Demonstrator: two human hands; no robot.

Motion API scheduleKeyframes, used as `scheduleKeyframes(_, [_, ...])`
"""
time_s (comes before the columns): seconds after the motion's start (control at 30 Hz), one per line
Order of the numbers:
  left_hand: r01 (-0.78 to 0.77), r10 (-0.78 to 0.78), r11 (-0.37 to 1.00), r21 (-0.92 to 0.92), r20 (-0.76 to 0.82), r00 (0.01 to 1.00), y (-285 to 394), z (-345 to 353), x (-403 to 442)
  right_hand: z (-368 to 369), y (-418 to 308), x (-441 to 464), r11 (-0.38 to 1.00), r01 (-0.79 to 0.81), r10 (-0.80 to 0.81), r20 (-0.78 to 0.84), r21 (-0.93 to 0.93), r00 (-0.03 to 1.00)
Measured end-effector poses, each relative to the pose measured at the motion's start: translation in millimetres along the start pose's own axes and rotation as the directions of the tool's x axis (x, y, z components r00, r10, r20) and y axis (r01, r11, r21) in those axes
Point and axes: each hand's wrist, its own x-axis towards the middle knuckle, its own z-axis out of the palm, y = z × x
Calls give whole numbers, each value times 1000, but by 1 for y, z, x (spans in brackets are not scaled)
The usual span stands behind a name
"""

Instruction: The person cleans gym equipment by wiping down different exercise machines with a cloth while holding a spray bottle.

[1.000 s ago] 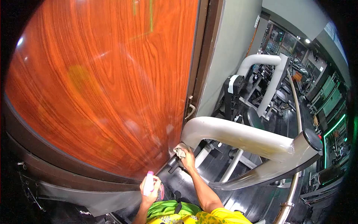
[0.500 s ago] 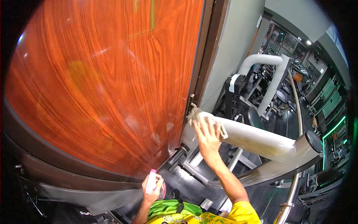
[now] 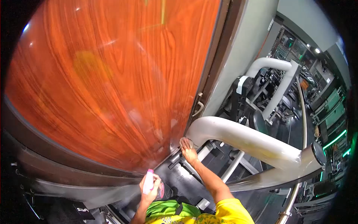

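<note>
My left hand [image 3: 150,186] is wrapped round a white and pink spray bottle [image 3: 148,180] at the bottom centre, in front of the green and yellow shirt. My right arm reaches forward, and my right hand [image 3: 188,150] presses a greyish cloth [image 3: 189,142] against the lower bend of the thick white tube frame [image 3: 238,137], beside the wood-grain panel [image 3: 123,82]. The cloth is mostly hidden under the fingers.
A metal handle [image 3: 198,109] sits at the panel's edge, above the tube. Behind are a second white frame [image 3: 278,89] and a black pad [image 3: 257,121]. A long metal rail [image 3: 302,112] runs along the right, with gym machines beyond it.
My right hand moved with the cloth from the low bend up onto the tube's top, then back down to the bend. My left hand still holds the bottle. The view has shifted slightly.
</note>
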Motion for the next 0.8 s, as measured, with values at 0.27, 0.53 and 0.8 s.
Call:
scheduleKeyframes(0.27, [18,-17,999,39,-14,1000,-5,-1,2,-136,17,28,669,-308,213,222,676,951])
scheduleKeyframes(0.53, [-68,61,996,66,95,994,-11,12,11,-305,96,-19,630,76,560,-519,773,646])
scheduleKeyframes(0.8, [-49,44,998,28,168,985,-10,26,18,-307,127,18,944,-317,330,-372,96,868])
